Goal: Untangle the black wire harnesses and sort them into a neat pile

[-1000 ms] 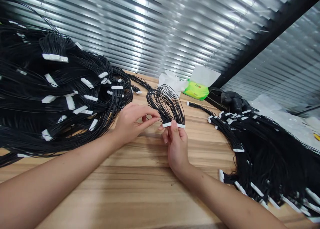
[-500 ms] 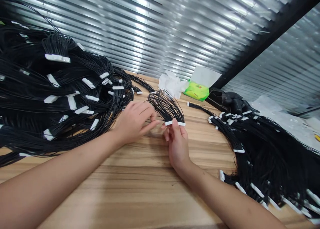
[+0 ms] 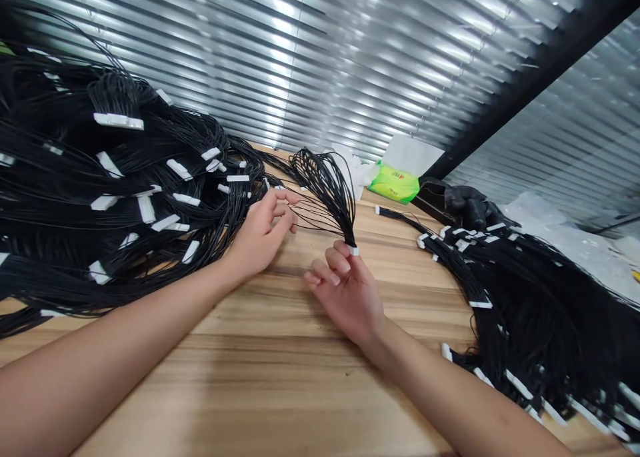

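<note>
A looped bundle of thin black wires [image 3: 333, 194] ends in a white connector [image 3: 354, 250], seen end-on. My right hand [image 3: 353, 290] pinches that connector between thumb and fingers, and the wires rise and arch away from it. To its left, my left hand [image 3: 265, 230] has its thumb and fingers bent around a few black wires [image 3: 317, 218] drawn sideways out of the bundle. Those strands run nearly straight between the two hands. Exactly where the fingertips meet the wires is hard to see.
A large heap of black wire harnesses [image 3: 165, 137] with white connectors covers the left side. Another pile [image 3: 540, 304] lies on the right of the wooden table [image 3: 280, 377]. A green tissue pack [image 3: 395, 182] and crumpled white tissue [image 3: 363, 174] sit near the corrugated metal wall [image 3: 300, 64].
My right hand has turned the connector from broadside to end-on. My left hand has moved left and up, away from the connector, and several wires now stretch between the hands.
</note>
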`<control>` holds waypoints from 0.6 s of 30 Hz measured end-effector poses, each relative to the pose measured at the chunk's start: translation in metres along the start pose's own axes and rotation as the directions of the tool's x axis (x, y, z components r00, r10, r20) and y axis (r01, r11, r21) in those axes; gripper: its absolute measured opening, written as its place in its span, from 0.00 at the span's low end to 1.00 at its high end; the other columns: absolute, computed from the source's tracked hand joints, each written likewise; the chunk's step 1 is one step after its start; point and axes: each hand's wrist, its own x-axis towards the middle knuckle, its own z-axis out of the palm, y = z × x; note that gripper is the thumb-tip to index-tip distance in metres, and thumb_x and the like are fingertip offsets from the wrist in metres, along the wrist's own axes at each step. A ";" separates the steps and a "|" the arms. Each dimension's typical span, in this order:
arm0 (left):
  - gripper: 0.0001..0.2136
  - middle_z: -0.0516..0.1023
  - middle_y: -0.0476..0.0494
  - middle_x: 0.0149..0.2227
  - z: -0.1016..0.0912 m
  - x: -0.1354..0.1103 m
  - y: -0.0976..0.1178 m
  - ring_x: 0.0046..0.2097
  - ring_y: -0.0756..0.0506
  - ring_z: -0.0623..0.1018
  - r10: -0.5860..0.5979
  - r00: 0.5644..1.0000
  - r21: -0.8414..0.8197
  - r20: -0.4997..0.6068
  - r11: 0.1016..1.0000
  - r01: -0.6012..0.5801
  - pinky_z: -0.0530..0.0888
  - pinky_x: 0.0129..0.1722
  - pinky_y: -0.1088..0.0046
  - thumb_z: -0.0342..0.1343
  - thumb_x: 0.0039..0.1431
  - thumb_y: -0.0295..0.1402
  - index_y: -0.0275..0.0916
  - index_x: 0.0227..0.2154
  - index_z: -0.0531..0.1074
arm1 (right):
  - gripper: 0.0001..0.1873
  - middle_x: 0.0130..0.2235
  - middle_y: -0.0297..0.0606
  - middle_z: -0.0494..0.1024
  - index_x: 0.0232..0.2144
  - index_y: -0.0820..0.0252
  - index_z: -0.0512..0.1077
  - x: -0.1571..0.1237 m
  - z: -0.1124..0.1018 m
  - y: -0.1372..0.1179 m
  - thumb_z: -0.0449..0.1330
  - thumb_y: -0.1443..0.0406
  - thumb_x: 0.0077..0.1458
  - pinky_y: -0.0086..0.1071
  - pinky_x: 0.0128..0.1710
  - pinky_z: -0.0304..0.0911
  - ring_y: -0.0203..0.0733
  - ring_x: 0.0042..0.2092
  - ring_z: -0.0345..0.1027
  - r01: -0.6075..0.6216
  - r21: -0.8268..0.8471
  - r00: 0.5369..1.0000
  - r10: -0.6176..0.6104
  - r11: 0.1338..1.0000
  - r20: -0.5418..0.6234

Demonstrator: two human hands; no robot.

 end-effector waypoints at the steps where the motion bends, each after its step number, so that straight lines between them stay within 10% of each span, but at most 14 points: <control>1: 0.08 0.71 0.51 0.32 0.001 0.000 -0.001 0.33 0.51 0.73 0.000 1.000 -0.054 -0.020 0.999 -0.001 0.69 0.38 0.73 0.50 0.60 0.31 0.41 0.42 0.63 | 0.18 0.21 0.26 0.52 0.24 0.53 0.59 -0.001 0.001 0.000 0.62 0.51 0.51 0.33 0.29 0.57 0.35 0.23 0.44 -0.026 0.012 0.999 0.026 1.000 0.028; 9: 0.19 0.67 0.52 0.32 0.019 -0.001 -0.003 0.36 0.51 0.71 -0.020 0.988 -0.351 -0.156 0.936 -0.037 0.71 0.41 0.73 0.60 0.50 0.28 0.42 0.42 0.59 | 0.23 0.19 0.25 0.47 0.21 0.54 0.55 -0.008 0.008 0.002 0.63 0.52 0.49 0.34 0.29 0.56 0.35 0.23 0.43 -0.131 0.003 0.982 0.130 0.991 0.137; 14: 0.21 0.67 0.51 0.35 0.018 -0.001 -0.010 0.37 0.52 0.70 -0.098 0.954 -0.176 -0.284 0.983 0.049 0.69 0.37 0.76 0.58 0.47 0.24 0.41 0.45 0.63 | 0.20 0.21 0.25 0.50 0.24 0.53 0.58 0.001 -0.001 -0.002 0.64 0.51 0.47 0.35 0.31 0.57 0.35 0.23 0.44 -0.043 0.033 0.997 0.040 0.999 0.072; 18: 0.11 0.74 0.45 0.41 0.013 -0.001 -0.011 0.37 0.51 0.73 -0.177 0.977 -0.092 -0.120 0.982 0.167 0.71 0.39 0.74 0.56 0.51 0.27 0.37 0.39 0.71 | 0.17 0.21 0.25 0.52 0.25 0.52 0.60 0.010 -0.008 -0.008 0.65 0.54 0.47 0.35 0.32 0.56 0.36 0.23 0.45 0.038 0.060 0.999 -0.039 0.997 0.025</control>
